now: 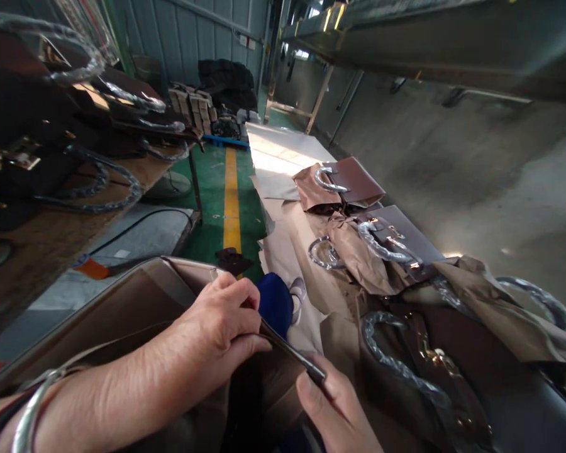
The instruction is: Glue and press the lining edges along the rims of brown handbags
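Left hand (221, 327), right hand (332, 402) grip open bag's rim (287, 349), seemingly.

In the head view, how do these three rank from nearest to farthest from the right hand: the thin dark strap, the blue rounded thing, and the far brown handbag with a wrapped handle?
From the right hand:
1. Thin dark strap, pinched at its fingertips.
2. Blue rounded thing, just above, between both hands.
3. Far brown handbag with a wrapped handle, farther up the paper-covered table.

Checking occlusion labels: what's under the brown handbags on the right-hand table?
Crumpled tan wrapping paper lies under the brown leather handbags with plastic-wrapped handles, spread over the grey table. The tabletop beneath the near bags is covered by paper and bags.
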Action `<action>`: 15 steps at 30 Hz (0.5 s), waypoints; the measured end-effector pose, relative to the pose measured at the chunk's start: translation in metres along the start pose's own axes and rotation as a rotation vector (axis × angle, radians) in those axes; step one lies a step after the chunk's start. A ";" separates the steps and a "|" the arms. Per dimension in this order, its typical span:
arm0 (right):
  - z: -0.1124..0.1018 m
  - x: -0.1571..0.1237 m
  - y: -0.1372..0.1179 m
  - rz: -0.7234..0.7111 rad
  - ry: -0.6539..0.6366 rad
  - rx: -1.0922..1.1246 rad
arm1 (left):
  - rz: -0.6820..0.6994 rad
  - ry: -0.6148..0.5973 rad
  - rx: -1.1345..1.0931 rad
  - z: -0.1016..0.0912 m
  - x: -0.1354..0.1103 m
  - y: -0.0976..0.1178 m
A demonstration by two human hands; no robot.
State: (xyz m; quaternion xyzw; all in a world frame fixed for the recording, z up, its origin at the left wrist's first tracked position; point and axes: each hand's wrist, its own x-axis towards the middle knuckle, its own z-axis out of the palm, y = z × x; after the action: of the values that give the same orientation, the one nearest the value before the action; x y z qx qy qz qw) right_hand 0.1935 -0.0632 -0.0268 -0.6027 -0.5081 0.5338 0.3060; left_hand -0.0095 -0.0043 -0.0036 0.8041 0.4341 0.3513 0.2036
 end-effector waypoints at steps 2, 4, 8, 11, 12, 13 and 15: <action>-0.004 0.004 -0.004 -0.115 -0.078 -0.020 | -0.001 0.018 0.018 0.007 -0.001 0.002; -0.008 0.005 -0.010 -0.193 -0.095 -0.153 | 0.000 0.027 0.049 0.011 0.000 0.004; -0.017 0.004 -0.022 -0.247 -0.164 -0.422 | 0.002 -0.010 0.113 0.012 0.006 0.008; -0.021 0.009 -0.025 -0.267 -0.213 -0.487 | 0.017 -0.028 0.139 0.012 0.011 0.011; -0.021 0.011 -0.025 -0.276 -0.212 -0.505 | 0.022 -0.031 0.148 0.011 0.013 0.011; -0.021 0.014 -0.025 -0.289 -0.199 -0.518 | 0.026 -0.037 0.158 0.011 0.014 0.012; -0.021 0.018 -0.024 -0.303 -0.172 -0.522 | 0.036 -0.063 0.174 0.010 0.016 0.012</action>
State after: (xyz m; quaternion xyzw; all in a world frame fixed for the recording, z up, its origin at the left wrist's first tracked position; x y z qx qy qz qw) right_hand 0.2045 -0.0351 -0.0056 -0.5309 -0.7360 0.3828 0.1730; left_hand 0.0105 0.0029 0.0033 0.8370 0.4420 0.2906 0.1404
